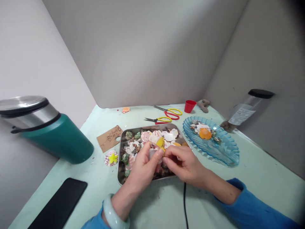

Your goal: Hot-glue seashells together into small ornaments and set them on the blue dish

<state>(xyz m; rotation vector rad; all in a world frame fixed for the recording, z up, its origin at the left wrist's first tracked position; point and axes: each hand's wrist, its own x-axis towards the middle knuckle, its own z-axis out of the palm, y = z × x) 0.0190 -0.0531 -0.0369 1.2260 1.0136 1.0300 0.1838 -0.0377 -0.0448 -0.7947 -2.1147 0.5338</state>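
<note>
Above a metal tray [152, 179] filled with seashells, my left hand [144, 167] pinches a small yellow piece [160, 142], whose exact kind I cannot make out. The fingertips of my right hand [183, 160] are closed together at its lower end, meeting the left thumb. What lies between the right fingertips is too small to tell. Pink-striped scallop shells [145, 136], white shells [169, 135] and green spiral shells [129, 135] show around the hands. The hands hide the middle and front right of the tray.
Left are a green tumbler [59, 136], black phone [63, 202], cardboard piece [107, 139] and shell with yellow star [112, 158]. Behind lie two scissors [172, 111] and a red cup [190, 106]. Right are a blue shell-shaped dish [224, 156] and clear bottle [243, 111]. A black cable [185, 203] runs in front.
</note>
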